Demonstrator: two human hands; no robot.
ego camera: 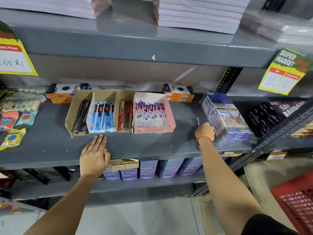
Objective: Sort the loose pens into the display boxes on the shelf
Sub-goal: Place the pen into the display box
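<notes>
A brown cardboard display box (68, 116) stands on the grey shelf (152, 146). It holds dark pens on the left, blue-packed pens in the middle and red-packed pens on the right. Touching its right side is a pink display box (170, 111) full of white and purple packed pens. My left hand (94, 156) rests flat on the shelf's front edge, just below the brown box, holding nothing. My right hand (205, 131) is farther right, beside a blue box of colour pens (225, 114), and grips a thin loose pen (197, 122) that points up.
Two orange and black boxes (179, 95) stand at the back of the shelf. Packets of erasers (18, 112) lie at the left. Dark boxes (274, 114) sit at the right. Notebook stacks (199, 14) fill the shelf above. A red crate (294, 200) is at the lower right.
</notes>
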